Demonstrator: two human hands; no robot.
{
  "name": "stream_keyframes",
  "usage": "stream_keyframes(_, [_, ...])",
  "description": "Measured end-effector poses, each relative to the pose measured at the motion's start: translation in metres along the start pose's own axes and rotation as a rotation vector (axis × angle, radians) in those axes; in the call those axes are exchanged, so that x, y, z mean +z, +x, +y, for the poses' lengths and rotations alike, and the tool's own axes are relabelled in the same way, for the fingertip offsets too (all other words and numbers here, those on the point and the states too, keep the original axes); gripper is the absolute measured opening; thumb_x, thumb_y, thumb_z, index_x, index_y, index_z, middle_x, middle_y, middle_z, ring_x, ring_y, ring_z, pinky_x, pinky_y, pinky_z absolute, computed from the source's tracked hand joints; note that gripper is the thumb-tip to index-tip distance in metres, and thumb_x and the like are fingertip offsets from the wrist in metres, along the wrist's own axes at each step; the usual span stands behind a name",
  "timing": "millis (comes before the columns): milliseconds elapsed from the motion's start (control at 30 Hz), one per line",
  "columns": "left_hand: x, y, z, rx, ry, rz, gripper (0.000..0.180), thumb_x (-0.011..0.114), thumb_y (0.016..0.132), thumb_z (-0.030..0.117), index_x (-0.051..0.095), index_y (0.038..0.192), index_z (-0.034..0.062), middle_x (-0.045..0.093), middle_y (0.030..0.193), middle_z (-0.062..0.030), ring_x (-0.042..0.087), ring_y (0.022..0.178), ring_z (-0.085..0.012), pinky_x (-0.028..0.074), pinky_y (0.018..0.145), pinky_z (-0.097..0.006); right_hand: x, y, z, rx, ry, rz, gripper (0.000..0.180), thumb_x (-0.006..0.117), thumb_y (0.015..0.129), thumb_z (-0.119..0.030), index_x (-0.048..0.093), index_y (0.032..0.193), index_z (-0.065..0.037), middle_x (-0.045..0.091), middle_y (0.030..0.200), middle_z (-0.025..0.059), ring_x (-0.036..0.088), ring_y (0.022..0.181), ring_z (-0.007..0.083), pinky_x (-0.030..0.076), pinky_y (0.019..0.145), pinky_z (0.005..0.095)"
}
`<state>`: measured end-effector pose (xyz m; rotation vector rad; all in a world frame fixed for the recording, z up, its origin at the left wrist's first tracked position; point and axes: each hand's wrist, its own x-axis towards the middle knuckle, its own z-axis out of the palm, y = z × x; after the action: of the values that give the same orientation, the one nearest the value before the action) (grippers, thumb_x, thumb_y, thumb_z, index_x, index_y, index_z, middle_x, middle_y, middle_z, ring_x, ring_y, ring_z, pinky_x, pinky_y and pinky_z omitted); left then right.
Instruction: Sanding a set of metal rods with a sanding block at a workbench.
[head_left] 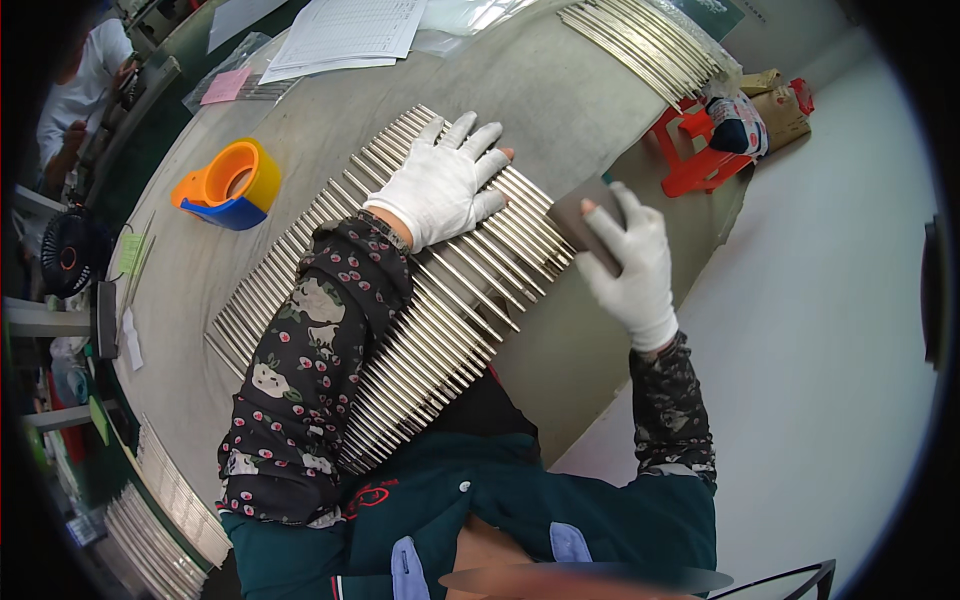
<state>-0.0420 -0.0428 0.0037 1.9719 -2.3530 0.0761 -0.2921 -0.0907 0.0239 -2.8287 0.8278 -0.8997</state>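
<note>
My left hand (440, 180), in a white glove, lies flat with fingers spread on a wide row of thin shiny metal rods (440, 330) laid side by side on the grey table (560, 90). My right hand (630, 260), also gloved in white, grips a small flat grey-brown pad (578, 215) against the right ends of the rods. My patterned sleeves come in from below.
An orange and blue tape dispenser (228, 183) sits left of the rods. Papers (345, 35) lie at the far edge. More rod bundles (645, 45) lie at the top right and lower left (165, 510). A red stool (700, 150) stands right. Another person (85, 90) works at top left.
</note>
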Motion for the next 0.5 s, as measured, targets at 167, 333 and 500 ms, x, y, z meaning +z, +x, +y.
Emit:
stream_keyframes(167, [0.001, 0.001, -0.001, 0.001, 0.013, 0.04, 0.055, 0.044, 0.095, 0.044, 0.046, 0.137, 0.0098, 0.036, 0.148, -0.0137, 0.03, 0.138, -0.0343, 0.023, 0.112, -0.051, -0.002, 0.003, 0.001, -0.006, 0.03, 0.097, 0.047, 0.073, 0.063, -0.015, 0.067, 0.11, -0.012, 0.056, 0.121, 0.0226, 0.056, 0.095, 0.0364, 0.049, 0.083, 0.0435])
stream_keyframes(333, [-0.003, 0.003, 0.001, 0.01, -0.012, 0.038, 0.055, 0.044, 0.095, 0.044, 0.046, 0.137, 0.0094, 0.036, 0.148, -0.0136, 0.029, 0.139, -0.034, 0.023, 0.112, -0.051, -0.003, 0.002, 0.039, 0.119, -0.213, 0.065, 0.045, 0.072, 0.067, -0.015, 0.066, 0.111, -0.01, 0.056, 0.12, 0.0212, 0.055, 0.098, 0.0367, 0.049, 0.084, 0.0411])
stream_keyframes(500, [-0.001, 0.011, -0.002, 0.06, -0.043, 0.191, 0.047, 0.053, 0.092, 0.039, 0.054, 0.128, 0.0087, 0.048, 0.137, -0.0122, 0.041, 0.13, -0.0329, 0.032, 0.107, -0.048, -0.009, -0.011, 0.025, 0.122, -0.045, 0.08, 0.049, 0.075, 0.064, -0.013, 0.065, 0.112, -0.011, 0.054, 0.124, 0.0188, 0.052, 0.101, 0.0351, 0.046, 0.088, 0.0413])
